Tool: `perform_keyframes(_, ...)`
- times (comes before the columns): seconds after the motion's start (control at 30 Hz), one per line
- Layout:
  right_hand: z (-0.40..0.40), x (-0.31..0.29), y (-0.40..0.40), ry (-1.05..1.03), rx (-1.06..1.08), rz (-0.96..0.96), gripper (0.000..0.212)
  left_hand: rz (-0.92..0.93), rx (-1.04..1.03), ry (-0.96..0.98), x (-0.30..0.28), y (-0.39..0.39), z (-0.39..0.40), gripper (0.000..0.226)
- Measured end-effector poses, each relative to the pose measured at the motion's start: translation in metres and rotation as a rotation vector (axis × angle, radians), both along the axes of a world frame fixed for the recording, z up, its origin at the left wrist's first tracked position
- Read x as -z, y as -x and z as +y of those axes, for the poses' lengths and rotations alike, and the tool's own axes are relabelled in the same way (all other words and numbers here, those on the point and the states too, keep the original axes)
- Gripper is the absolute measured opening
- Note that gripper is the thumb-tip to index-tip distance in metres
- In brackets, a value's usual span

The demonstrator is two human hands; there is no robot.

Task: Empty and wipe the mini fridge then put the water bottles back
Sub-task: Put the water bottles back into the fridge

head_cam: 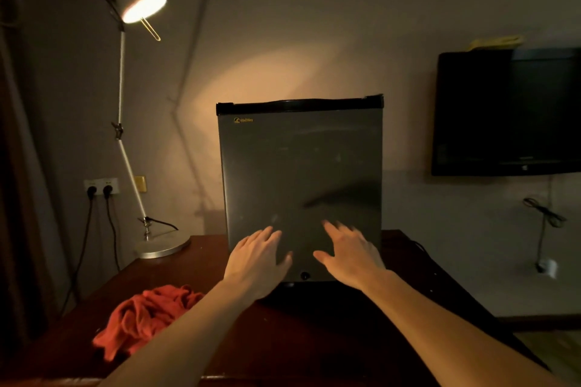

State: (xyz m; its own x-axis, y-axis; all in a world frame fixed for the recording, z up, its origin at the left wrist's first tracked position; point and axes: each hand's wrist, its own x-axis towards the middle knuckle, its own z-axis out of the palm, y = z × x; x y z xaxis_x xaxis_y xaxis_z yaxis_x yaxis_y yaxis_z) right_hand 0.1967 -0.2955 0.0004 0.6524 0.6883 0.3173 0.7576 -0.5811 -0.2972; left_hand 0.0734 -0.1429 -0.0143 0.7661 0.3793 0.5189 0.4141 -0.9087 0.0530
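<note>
1. A dark grey, box-shaped mini fridge with a black top trim stands with its door closed near the back edge of a dark reddish-brown wooden table.
2. The left hand and right hand reach side by side toward the lower door, fingers straight and spread, gripping nothing; blur hides whether they touch it.
3. A crumpled red cloth lies near the table's left edge.
4. A white jointed desk lamp, lit, stands at the back left corner.
</note>
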Motion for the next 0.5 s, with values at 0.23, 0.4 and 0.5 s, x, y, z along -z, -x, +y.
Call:
perform_keyframes(0.23, 0.007, -0.018, -0.007, -0.003, 0.006, -0.055, 0.072, -0.011, 0.022, -0.024, -0.011, -0.009, -0.002, 0.066)
perform_keyframes(0.4, 0.027, -0.026, -0.014, 0.009, 0.009, -0.090, 0.070, 0.011, 0.026, 0.033, -0.021, -0.020, 0.015, 0.065)
perform_keyframes(0.5, 0.041, -0.033, -0.018, 0.033, 0.013, -0.079, 0.067, -0.007, 0.046, 0.030, -0.029, -0.027, 0.026, 0.059)
